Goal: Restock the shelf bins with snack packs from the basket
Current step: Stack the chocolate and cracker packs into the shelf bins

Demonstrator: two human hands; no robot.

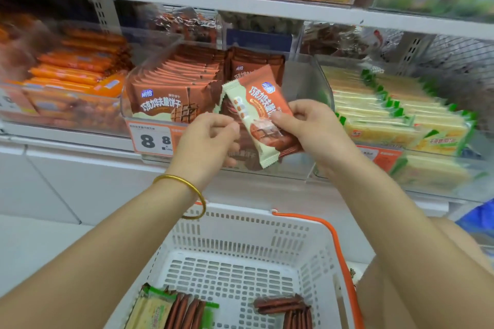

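Squaring up the packs (256, 106) before they go in looks like the step in hand. The right hand (312, 131) grips a small fan of brown packs by the lower half, thumb on top, with the top pack tilted toward 11 o'clock. The left hand (211, 139) is at 9 o'clock of the fan, its fingers curled round the under packs and its thumb and forefinger pinched at the fan's edge. Both hands hover in front of the bin (302, 80), which lies at 12 o'clock of them. It holds matching packs: a full upright row (176, 82) on its left, a shorter stand at the back right, and what seems a gap in front of that, partly hidden by the fan.

To do it well, I would tap the fan into 1 flush stack first, since splayed packs are likely to snag on the bin's clear wall. Turn them upright, printed face forward like the row, and lower them into the gap at 1 o'clock, not onto the full row. The film looks slippery, so let go only once they lean on the packs behind.

The basket (240, 212) sits at 6 o'clock, well below the hands, with spare packs (184, 310) and a yellow pack (149, 310) on its floor, so restocking is not finished. The yellow pack likely belongs with the crackers (387, 115) at 3 o'clock.
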